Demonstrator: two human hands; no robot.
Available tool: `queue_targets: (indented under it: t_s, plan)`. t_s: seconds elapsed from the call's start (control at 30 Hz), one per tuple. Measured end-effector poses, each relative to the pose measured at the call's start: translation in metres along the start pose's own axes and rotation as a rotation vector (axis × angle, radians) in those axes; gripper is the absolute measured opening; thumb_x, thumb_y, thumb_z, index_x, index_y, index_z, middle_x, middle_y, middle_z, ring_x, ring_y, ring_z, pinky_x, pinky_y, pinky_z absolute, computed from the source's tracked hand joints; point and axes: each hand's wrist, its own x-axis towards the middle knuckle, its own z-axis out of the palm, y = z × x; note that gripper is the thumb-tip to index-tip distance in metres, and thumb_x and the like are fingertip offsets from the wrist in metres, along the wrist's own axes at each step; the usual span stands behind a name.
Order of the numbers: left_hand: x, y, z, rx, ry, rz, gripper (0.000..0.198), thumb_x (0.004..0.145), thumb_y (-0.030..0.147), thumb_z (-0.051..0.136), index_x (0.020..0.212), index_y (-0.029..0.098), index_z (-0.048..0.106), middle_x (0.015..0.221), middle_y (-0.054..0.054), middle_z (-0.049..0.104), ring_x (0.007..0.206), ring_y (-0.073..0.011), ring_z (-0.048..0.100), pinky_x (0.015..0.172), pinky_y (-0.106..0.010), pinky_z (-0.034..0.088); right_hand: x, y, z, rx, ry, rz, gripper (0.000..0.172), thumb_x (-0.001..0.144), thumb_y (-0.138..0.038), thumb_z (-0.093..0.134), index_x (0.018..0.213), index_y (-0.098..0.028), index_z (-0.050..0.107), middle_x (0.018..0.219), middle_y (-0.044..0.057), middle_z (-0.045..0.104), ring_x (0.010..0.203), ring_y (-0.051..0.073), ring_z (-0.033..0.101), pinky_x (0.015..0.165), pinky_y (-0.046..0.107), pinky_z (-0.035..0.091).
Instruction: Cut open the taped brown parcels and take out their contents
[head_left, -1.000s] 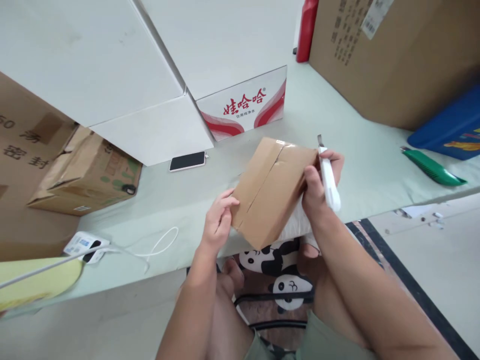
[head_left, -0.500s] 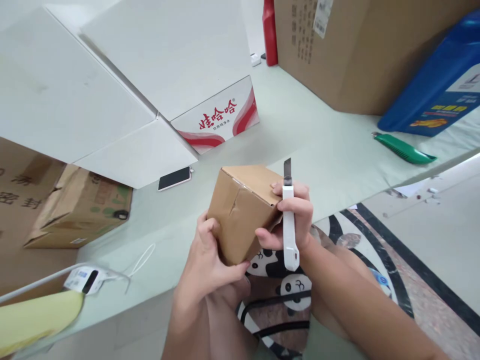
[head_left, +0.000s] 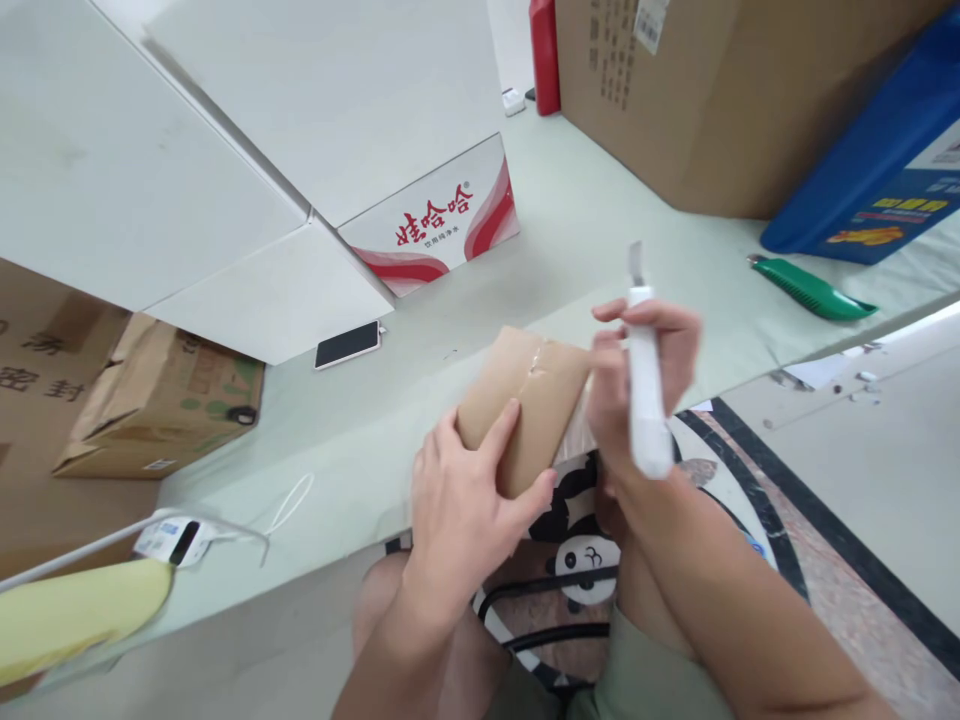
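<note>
A small brown cardboard box sits tilted at the near edge of the table, with a strip of clear tape along the seam on the face turned up. My left hand grips it from the left, fingers over that face and thumb on the near edge. A white utility knife is in my closed right hand, its blade out and pointing up and away from me. Motion blurs this hand and the knife, which is apart from the tape. Whether the right fingertips touch the box's right edge I cannot tell.
Behind the box lies a phone beside white cartons. To the right are a green cutter, a blue jug and a large cardboard box. At left sit a worn carton and a yellow item.
The box has turned, bringing a taped face up, and my left hand has shifted over it. My right hand has drawn off to the right and up with the utility knife.
</note>
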Motion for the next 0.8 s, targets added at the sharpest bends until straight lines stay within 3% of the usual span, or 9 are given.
queue_targets:
  t_s: [0.1,0.2,0.3,0.37,0.47,0.57,0.63,0.8]
  plan:
    - [-0.006,0.001,-0.004,0.006,-0.074,0.047,0.074,0.081,0.058,0.075,0.151,0.042,0.055,0.132,-0.014,0.048,0.114,-0.0391,0.056,0.095,-0.06,0.054,0.013,-0.026,-0.001,0.128,0.039,0.078,0.006,0.097,-0.031,0.059,0.094,-0.028,0.054,0.071,-0.005,0.056,0.059,0.013,0.06,0.056,0.029,0.049]
    - [-0.008,-0.006,-0.01,0.007,-0.117,0.065,0.075,0.084,0.057,0.071,0.155,0.042,0.049,0.133,-0.013,0.049,0.115,-0.038,0.056,0.093,-0.056,0.055,0.018,-0.037,-0.004,0.181,-0.107,0.253,0.025,0.1,-0.048,0.055,0.093,-0.025,0.06,0.062,-0.005,0.052,0.047,0.011,0.052,0.04,0.025,0.035]
    - [-0.005,-0.018,-0.017,-0.064,-0.231,0.065,0.064,0.093,0.056,0.06,0.155,0.044,0.048,0.124,-0.011,0.052,0.102,-0.0317,0.061,0.086,-0.049,0.058,0.015,-0.032,-0.011,0.147,-0.263,0.321,0.039,0.1,-0.056,0.054,0.085,-0.023,0.066,0.06,-0.002,0.054,0.049,0.012,0.051,0.042,0.026,0.035]
    - [-0.001,-0.027,-0.02,-0.156,-0.309,0.072,0.059,0.096,0.055,0.055,0.154,0.045,0.05,0.122,-0.009,0.052,0.087,-0.0241,0.063,0.081,-0.044,0.058,0.011,-0.027,-0.015,0.087,-0.309,0.329,0.036,0.099,-0.053,0.058,0.08,-0.023,0.066,0.058,-0.002,0.05,0.05,0.012,0.05,0.045,0.027,0.036]
    - [0.003,-0.037,-0.019,-0.26,-0.336,0.082,0.057,0.095,0.052,0.057,0.151,0.043,0.054,0.119,-0.006,0.052,0.076,-0.0171,0.059,0.077,-0.037,0.058,0.008,-0.025,-0.019,-0.002,-0.351,0.321,0.026,0.096,-0.042,0.065,0.077,-0.024,0.066,0.055,-0.003,0.045,0.049,0.011,0.046,0.046,0.026,0.034]
    - [0.003,-0.037,-0.017,-0.273,-0.311,0.055,0.059,0.092,0.048,0.062,0.15,0.042,0.054,0.114,-0.004,0.052,0.073,-0.0158,0.058,0.073,-0.034,0.057,0.008,-0.03,-0.019,-0.038,-0.413,0.329,0.013,0.09,-0.022,0.065,0.077,-0.023,0.064,0.052,-0.007,0.042,0.043,0.008,0.036,0.042,0.025,0.027]
    - [0.002,-0.033,-0.016,-0.255,-0.272,0.027,0.063,0.088,0.045,0.065,0.15,0.041,0.054,0.11,-0.004,0.053,0.073,-0.0162,0.058,0.071,-0.033,0.056,0.009,-0.034,-0.018,-0.038,-0.443,0.338,0.015,0.084,-0.013,0.062,0.073,-0.022,0.059,0.052,-0.008,0.04,0.042,0.006,0.031,0.041,0.024,0.023]
    - [-0.002,-0.024,-0.024,-0.198,-0.287,0.025,0.075,0.079,0.042,0.073,0.151,0.04,0.051,0.113,-0.004,0.057,0.076,-0.0188,0.06,0.07,-0.033,0.055,0.011,-0.04,-0.018,-0.037,-0.468,0.304,0.019,0.084,-0.013,0.061,0.069,-0.022,0.054,0.056,-0.007,0.046,0.045,0.006,0.035,0.042,0.024,0.025]
